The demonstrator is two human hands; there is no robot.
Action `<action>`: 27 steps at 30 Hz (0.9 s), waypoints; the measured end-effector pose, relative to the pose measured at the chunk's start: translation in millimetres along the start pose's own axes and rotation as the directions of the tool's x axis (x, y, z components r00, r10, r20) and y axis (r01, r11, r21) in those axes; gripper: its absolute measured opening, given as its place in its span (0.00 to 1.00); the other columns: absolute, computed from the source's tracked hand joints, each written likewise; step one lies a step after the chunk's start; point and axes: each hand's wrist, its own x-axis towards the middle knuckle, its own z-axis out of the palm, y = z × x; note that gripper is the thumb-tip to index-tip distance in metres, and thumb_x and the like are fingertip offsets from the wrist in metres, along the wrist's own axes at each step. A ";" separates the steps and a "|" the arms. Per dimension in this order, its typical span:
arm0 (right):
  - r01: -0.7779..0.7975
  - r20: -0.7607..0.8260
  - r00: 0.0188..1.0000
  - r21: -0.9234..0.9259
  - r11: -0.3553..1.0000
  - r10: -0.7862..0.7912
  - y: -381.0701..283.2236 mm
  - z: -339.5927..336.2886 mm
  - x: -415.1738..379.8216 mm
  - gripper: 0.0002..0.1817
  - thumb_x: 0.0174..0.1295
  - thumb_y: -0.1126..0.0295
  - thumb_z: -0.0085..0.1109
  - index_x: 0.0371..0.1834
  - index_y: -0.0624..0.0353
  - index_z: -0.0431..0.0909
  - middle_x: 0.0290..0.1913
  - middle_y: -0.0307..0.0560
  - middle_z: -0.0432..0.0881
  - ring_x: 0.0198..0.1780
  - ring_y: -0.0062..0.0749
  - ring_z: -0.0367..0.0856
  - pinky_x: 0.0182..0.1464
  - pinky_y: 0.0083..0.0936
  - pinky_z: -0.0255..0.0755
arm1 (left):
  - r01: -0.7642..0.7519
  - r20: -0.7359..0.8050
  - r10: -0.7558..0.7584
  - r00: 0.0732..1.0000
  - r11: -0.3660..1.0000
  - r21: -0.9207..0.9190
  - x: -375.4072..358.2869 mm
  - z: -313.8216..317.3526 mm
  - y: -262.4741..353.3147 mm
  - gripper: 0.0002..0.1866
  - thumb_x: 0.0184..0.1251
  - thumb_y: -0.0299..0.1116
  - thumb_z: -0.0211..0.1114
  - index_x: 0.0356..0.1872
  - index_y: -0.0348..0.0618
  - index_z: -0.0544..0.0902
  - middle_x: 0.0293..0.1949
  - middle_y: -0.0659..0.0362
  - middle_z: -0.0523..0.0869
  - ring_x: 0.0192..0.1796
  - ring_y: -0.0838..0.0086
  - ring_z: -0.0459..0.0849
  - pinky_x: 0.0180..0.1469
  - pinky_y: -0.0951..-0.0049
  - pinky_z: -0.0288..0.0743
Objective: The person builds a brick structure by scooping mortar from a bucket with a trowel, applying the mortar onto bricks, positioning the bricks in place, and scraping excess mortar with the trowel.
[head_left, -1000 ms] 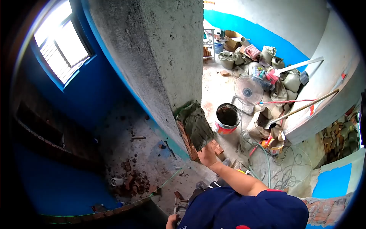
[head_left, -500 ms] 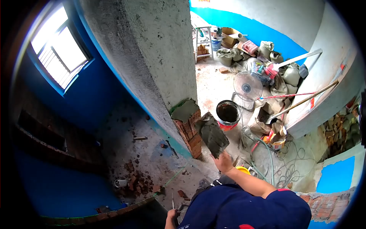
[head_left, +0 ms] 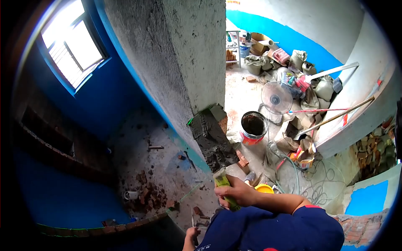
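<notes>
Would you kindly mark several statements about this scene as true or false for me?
1. The right hand grips a yellow-green-handled trowel. True.
2. The left hand is empty. False: the left hand holds a thin tool.
3. A round fan is near the bucket. True.
4. The bucket lies on its side. False: the bucket stands upright.
5. A window shows at the upper left of the picture. True.
6. The sleeve on the right arm reaches the wrist. False: the forearm is bare.
</notes>
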 end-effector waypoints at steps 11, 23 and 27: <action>-0.312 0.078 0.950 0.213 0.926 0.302 22.2 2.9 14.1 0.16 0.68 0.57 0.59 0.38 0.58 0.67 0.28 0.40 0.71 0.22 0.25 0.72 0.23 0.25 0.71 | -0.080 0.106 0.041 0.994 0.913 0.401 -29.9 16.7 -43.9 0.13 0.68 0.38 0.58 0.39 0.39 0.83 0.31 0.51 0.88 0.29 0.63 0.86 0.29 0.64 0.76; -0.055 0.096 0.994 0.111 0.992 0.044 -16.9 -47.0 -66.5 0.13 0.59 0.73 0.62 0.42 0.64 0.69 0.33 0.45 0.72 0.23 0.25 0.74 0.23 0.24 0.68 | 0.525 0.409 -0.375 0.832 0.769 -0.363 -13.3 -4.5 9.9 0.16 0.69 0.40 0.53 0.43 0.41 0.84 0.34 0.51 0.87 0.34 0.60 0.85 0.34 0.60 0.76; -0.106 0.124 0.987 0.021 0.994 0.103 -21.5 -32.4 -31.9 0.13 0.65 0.64 0.59 0.43 0.60 0.67 0.26 0.42 0.73 0.23 0.25 0.74 0.24 0.23 0.70 | 0.331 0.178 -0.282 0.943 0.849 -0.411 6.4 11.6 40.0 0.12 0.68 0.39 0.59 0.36 0.39 0.83 0.29 0.54 0.87 0.28 0.67 0.84 0.29 0.66 0.75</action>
